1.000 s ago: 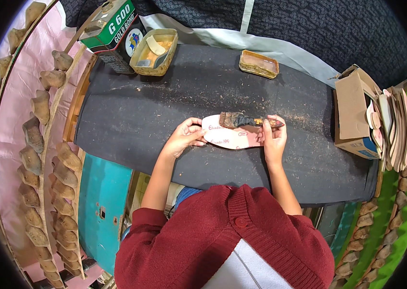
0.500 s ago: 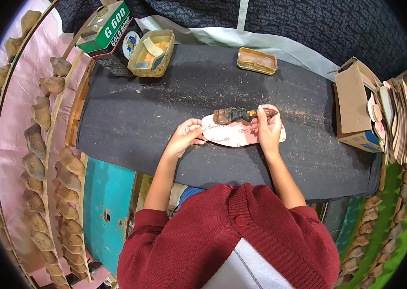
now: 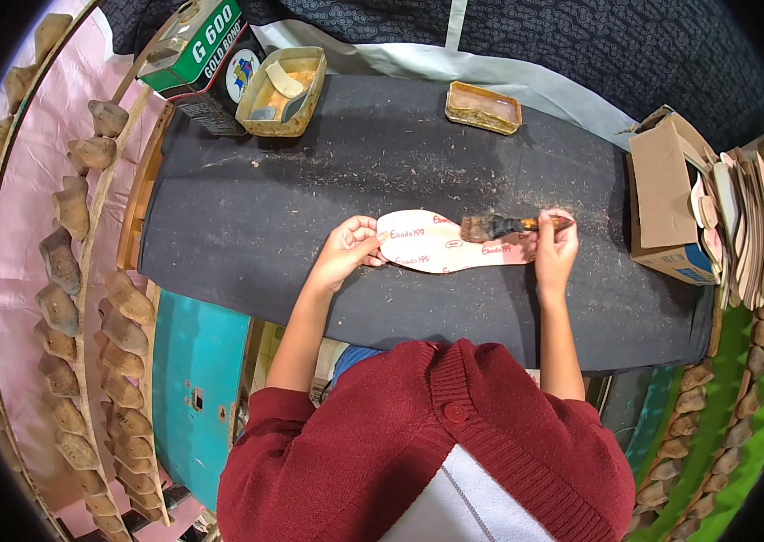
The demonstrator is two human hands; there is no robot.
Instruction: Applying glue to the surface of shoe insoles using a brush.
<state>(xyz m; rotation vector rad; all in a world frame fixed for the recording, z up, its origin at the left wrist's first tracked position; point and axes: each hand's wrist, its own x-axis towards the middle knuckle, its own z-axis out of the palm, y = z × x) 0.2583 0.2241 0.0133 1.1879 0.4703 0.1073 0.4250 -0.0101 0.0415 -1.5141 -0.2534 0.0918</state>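
A pale shoe insole point(image 3: 440, 242) is laid flat near the middle of the dark worktop point(image 3: 309, 208). Its toe end is pressed down by the spread fingers of the left hand point(image 3: 350, 253). A glue brush point(image 3: 508, 224) is gripped by its handle in the closed right hand point(image 3: 555, 248), its bristles touching the insole. Beyond the insole, a yellow glue tray point(image 3: 287, 81) and a small flat tin point(image 3: 483, 107) are seen; a cardboard box point(image 3: 666, 203) stands to its right.

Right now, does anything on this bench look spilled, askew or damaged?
Mostly no. The left hand pins the insole flat and the right hand holds the glue brush on it. Pale crumbs and dried smears litter the dark bench mat, and the cardboard box lies tipped, flaps open.
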